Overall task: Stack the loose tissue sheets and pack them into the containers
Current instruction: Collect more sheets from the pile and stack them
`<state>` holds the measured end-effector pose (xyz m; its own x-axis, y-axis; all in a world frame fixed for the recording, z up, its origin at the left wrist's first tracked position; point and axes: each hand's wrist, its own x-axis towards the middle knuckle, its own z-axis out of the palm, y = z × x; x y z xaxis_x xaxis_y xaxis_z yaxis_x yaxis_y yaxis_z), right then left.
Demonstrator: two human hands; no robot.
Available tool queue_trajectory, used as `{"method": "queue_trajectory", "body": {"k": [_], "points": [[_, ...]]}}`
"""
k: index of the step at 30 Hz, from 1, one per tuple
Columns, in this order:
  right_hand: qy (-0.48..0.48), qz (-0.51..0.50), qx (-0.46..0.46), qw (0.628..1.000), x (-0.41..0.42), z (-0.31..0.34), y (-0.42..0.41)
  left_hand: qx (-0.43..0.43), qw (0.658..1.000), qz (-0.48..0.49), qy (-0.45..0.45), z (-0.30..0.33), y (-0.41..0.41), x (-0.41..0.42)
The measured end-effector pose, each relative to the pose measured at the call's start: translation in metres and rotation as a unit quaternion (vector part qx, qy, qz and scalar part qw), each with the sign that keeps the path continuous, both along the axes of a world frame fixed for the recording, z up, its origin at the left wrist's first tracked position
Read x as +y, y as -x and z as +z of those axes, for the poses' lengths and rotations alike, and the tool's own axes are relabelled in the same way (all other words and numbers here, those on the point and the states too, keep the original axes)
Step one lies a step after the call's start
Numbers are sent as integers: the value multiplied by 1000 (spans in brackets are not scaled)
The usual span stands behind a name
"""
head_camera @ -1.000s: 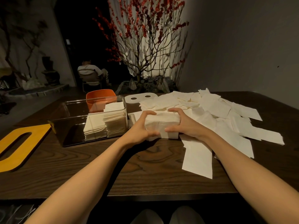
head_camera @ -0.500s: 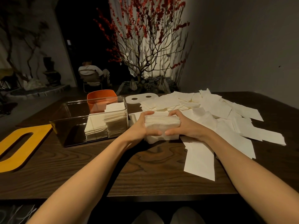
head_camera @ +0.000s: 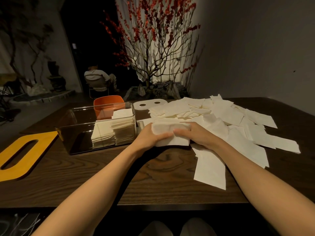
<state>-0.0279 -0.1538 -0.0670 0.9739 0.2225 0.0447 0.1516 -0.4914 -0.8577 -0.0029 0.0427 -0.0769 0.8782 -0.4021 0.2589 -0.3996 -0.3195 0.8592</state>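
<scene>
1. Dark wood-grain table (head_camera: pixel 88 181): under both my forearms, bearing everything below.
2. Spread of loose white tissue sheets (head_camera: pixel 226 120): beyond and to the right of my right hand, overlapping in a wide heap; one sheet lies beneath my right forearm.
3. Clear rectangular plastic container (head_camera: pixel 75 126): just left of my left hand, open on top, with two stacks of white tissues (head_camera: pixel 114 132) standing at its right end, nearest my hand.
4. Flat yellow lid with an oval slot (head_camera: pixel 22 157): well left of my left hand, on the table edge.
5. Orange plastic tub (head_camera: pixel 109 101): behind the clear container, beyond my left hand.
6. White flat lid with two round holes (head_camera: pixel 150 103): beyond both hands.
7. Thick stack of white tissue sheets (head_camera: pixel 170 134): between my hands, at the near edge of the spread.
8. Left hand (head_camera: pixel 150 138): fingers curled round the stack's left end.
9. Right hand (head_camera: pixel 196 134): gripping its right end, thumb on the front.
</scene>
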Motion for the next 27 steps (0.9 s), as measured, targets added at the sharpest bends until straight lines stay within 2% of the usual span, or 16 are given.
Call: {"method": "queue_trajectory", "body": {"k": [3, 7, 10, 13, 16, 19, 21, 24, 27], "points": [[-12, -51, 13, 999, 6, 8, -1, 52, 996, 56, 34, 4, 1, -4], [-42, -130, 21, 990, 18, 22, -8, 136, 983, 82, 95, 19, 4, -8], [-84, -132, 30, 987, 26, 32, -16, 182, 973, 77, 120, 39, 8, -5], [-151, -118, 57, 980, 33, 43, -19, 181, 972, 73, 133, 57, 13, 5], [-165, -102, 81, 978, 46, 55, -18, 157, 972, 129, 117, 77, 19, 17], [-124, -109, 55, 985, 62, 62, -20, 149, 964, 199, 92, 95, 18, 26], [-129, -101, 44, 985, 73, 66, -19, 152, 957, 238, 63, 104, 15, 37], [-142, -97, 48, 984, 90, 71, -17, 138, 955, 261, 10, 112, 5, 59], [-117, -86, 46, 988, 106, 71, -20, 146, 951, 272, -5, 115, -2, 75]]}}
